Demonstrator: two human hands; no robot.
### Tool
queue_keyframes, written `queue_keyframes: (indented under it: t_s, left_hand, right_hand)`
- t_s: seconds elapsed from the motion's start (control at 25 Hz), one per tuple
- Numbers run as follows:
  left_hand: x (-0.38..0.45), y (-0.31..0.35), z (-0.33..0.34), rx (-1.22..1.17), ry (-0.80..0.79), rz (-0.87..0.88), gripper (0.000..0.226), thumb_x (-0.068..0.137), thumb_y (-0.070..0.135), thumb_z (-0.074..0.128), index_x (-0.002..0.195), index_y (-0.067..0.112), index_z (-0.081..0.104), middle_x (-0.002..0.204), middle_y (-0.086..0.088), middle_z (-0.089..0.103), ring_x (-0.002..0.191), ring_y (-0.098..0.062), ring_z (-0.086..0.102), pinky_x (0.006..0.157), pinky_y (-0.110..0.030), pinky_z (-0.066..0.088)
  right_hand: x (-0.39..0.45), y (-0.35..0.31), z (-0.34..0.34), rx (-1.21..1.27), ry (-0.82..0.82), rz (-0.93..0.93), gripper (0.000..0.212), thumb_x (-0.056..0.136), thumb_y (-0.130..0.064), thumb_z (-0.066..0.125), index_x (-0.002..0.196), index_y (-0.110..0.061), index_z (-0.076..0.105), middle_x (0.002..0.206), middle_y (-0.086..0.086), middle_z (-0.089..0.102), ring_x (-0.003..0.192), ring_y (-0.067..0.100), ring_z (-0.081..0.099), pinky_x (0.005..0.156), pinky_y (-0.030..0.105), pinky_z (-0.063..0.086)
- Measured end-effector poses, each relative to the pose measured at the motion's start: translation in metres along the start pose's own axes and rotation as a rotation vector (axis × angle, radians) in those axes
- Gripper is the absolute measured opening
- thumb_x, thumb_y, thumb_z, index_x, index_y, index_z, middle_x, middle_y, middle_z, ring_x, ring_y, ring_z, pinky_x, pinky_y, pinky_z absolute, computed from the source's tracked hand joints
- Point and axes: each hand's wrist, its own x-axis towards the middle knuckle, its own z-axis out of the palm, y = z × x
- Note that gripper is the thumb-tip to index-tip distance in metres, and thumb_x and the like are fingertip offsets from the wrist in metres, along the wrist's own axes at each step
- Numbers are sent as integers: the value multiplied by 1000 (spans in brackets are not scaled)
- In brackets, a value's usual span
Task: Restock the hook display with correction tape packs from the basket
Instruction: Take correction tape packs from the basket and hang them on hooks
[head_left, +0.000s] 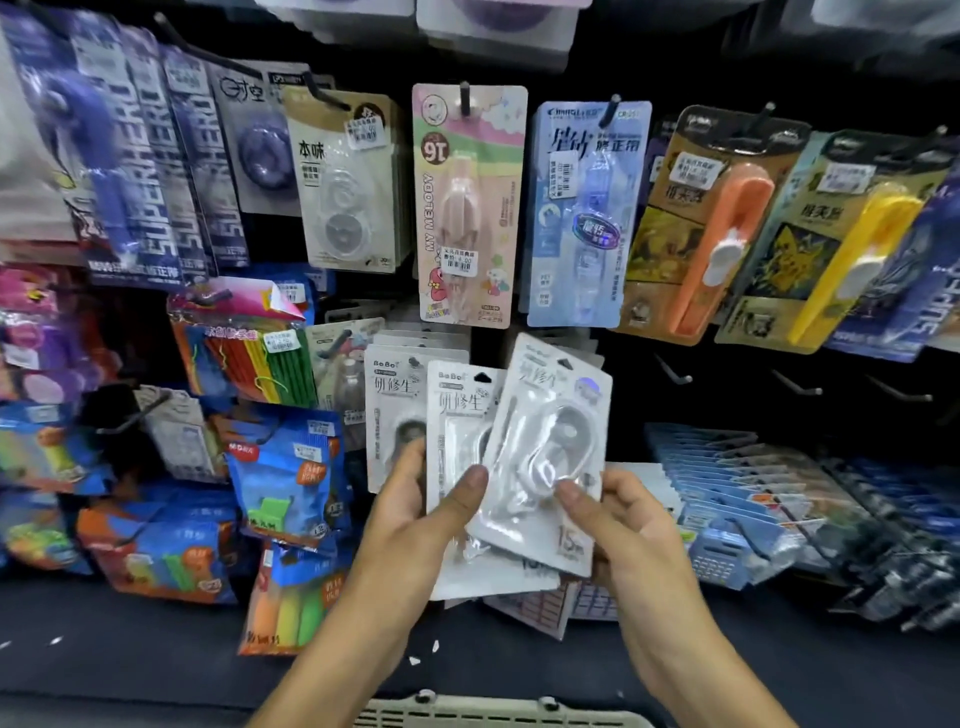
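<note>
I hold a fan of white correction tape packs in front of the hook display. My left hand (423, 512) grips the rear packs (457, 415), thumb across their front. My right hand (618, 525) pinches the front pack (550, 447), which tilts to the right with its clear blister facing me. More white packs of the same kind hang on a hook (410, 358) just behind my hands. The rim of the beige basket (493, 714) shows at the bottom edge, below my forearms.
Above hang a pink My Melody pack (467, 208), a blue pack (587, 213), and orange and yellow packs (727, 228). Three bare hooks (675, 374) jut out at the right. Blue packets (291, 467) hang at the left, and stacked packs (753, 478) lie at the lower right.
</note>
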Motion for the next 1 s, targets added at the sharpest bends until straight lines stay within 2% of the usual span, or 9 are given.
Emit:
queue_keyframes:
  t_s: [0.16,0.4,0.48,0.56,0.6,0.68,0.8,0.88,1.0]
  left_hand:
    - [2,2,-6,28,130,104,39,82,26,67,121,29,65,112,6,77,101,-14,75,75,-23,60]
    - [10,18,-29,-90,240,191,35,81,25,67,115,30,67,114,4,77,98,-16,76,68,-23,60]
    - [8,17,-26,-79,199,202,36,82,24,67,117,29,66,113,5,77,98,-15,75,68,-22,59]
    - [6,13,-21,-52,134,189,39,83,25,66,122,27,62,114,3,77,99,-15,75,70,-21,59]
    - [6,10,-18,-36,106,176,38,84,25,66,122,27,61,114,2,77,99,-16,75,71,-21,59]
    - [4,6,-9,39,53,143,35,85,26,66,119,28,60,114,0,77,99,-16,75,71,-22,60]
    - [-4,3,1,258,-117,94,32,95,38,62,126,35,56,122,8,73,109,-12,71,86,-33,60]
    - [0,5,-8,623,-160,132,43,98,57,47,140,44,45,138,18,60,127,-5,57,104,-37,48]
    - [15,16,-33,1235,-11,207,71,93,73,25,156,40,24,162,13,27,150,-10,23,122,-43,22]
  right_hand:
    - [6,-7,-20,-83,77,37,26,93,-27,67,118,-22,63,79,9,77,44,22,58,41,28,47]
    - [3,-6,-33,-160,172,1,33,93,-9,67,122,-25,69,76,1,77,40,0,55,38,11,39]
    - [2,-5,-29,-113,189,14,46,92,-7,69,133,-27,63,94,-5,79,48,3,63,45,17,50]
    - [-1,1,-26,-58,196,42,66,89,-15,75,143,-42,48,125,-16,67,76,7,75,76,36,63]
    - [-3,2,-24,-80,172,43,72,86,-25,78,144,-47,43,135,-21,58,91,5,75,92,41,58]
    - [-6,4,-13,-126,16,53,79,76,-38,86,141,-47,43,133,-19,62,102,4,72,94,38,56]
    - [-7,10,3,-22,-184,109,62,75,-17,84,131,-26,59,110,5,77,97,24,76,76,34,61]
    - [-5,6,4,47,-108,121,35,84,-9,78,117,-17,69,107,9,78,96,32,75,76,38,61]
    - [-1,1,-10,-11,97,81,13,96,-8,64,105,-14,70,92,9,79,61,22,72,47,25,53]
